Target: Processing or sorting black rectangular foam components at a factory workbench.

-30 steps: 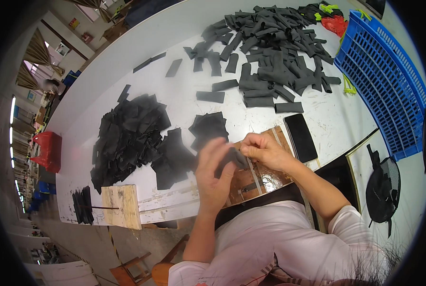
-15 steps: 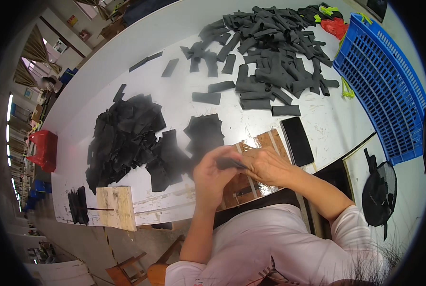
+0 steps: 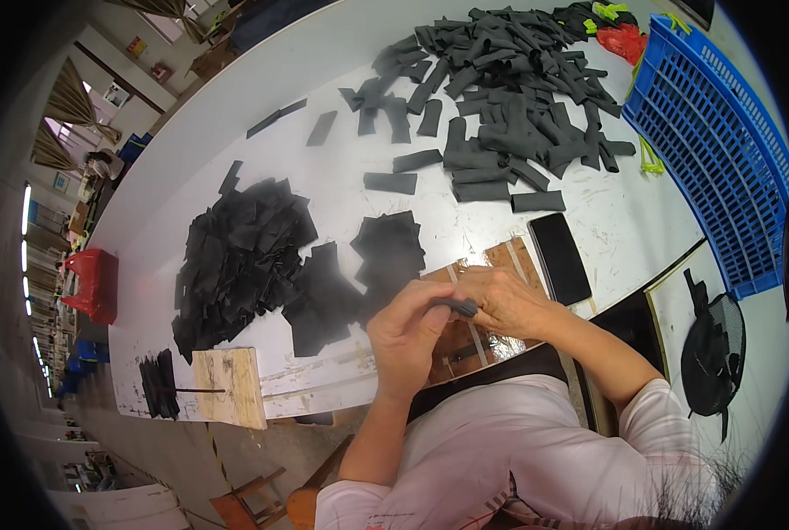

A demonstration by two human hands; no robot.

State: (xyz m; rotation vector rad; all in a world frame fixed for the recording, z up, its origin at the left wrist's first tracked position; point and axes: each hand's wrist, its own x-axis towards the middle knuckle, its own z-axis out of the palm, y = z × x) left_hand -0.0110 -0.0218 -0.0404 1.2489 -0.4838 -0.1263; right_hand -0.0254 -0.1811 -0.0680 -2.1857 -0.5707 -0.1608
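My left hand (image 3: 405,334) and my right hand (image 3: 506,303) meet over a brown taped board (image 3: 498,257) at the table's near edge. Between them is a small dark grey fabric piece (image 3: 455,306), folded or rolled, with its end sticking out by my left thumb. Both hands are closed on it; the right fingertips are partly hidden. Just beyond my left hand lie flat black fabric pieces (image 3: 387,247), and a large heap of black pieces (image 3: 240,256) is farther left. Beyond the board, many grey rolled fabric tubes (image 3: 518,97) are piled up.
A black phone (image 3: 560,259) lies right of the board. A blue plastic basket (image 3: 713,150) stands at the right, above a black mesh bag (image 3: 714,358). At the left are a wooden block (image 3: 228,386) with a dark rod, black strips (image 3: 159,384) and a red bag (image 3: 92,284).
The fabric piece in my hands has turned, and its end now points out to the right below my fingers. My left fingers have closed more around it. The whole view has shifted slightly.
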